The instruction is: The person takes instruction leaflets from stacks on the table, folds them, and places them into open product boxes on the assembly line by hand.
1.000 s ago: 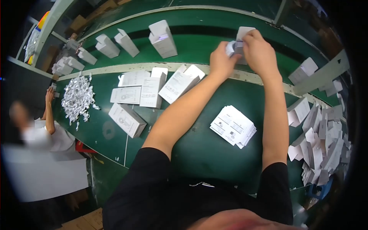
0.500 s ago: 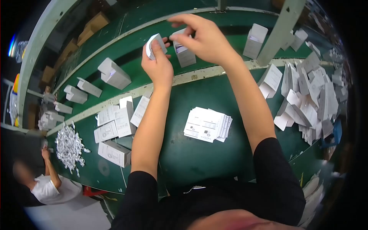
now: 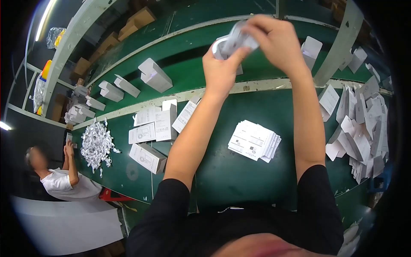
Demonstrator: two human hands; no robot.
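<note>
Wht pc (image 3: 233,42) btwn L grip (image 3: 219,73) & R grip (image 3: 279,42), blurred.

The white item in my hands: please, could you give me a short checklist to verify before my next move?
1. Left hand holds the white item: ok.
2. Right hand has a firm hold too: cannot tell; its fingers are at the item, but blurred.
3. The item can be identified: cannot tell; it is blurred and partly covered.
4. Open box on the green shelf, left of the hands, stands with its flap up: ok.
5. Stack of printed sheets is squared: not ok; the edges are fanned out.
6. Both hands are clear of the stack: ok; they are above the shelf beyond it.
</note>
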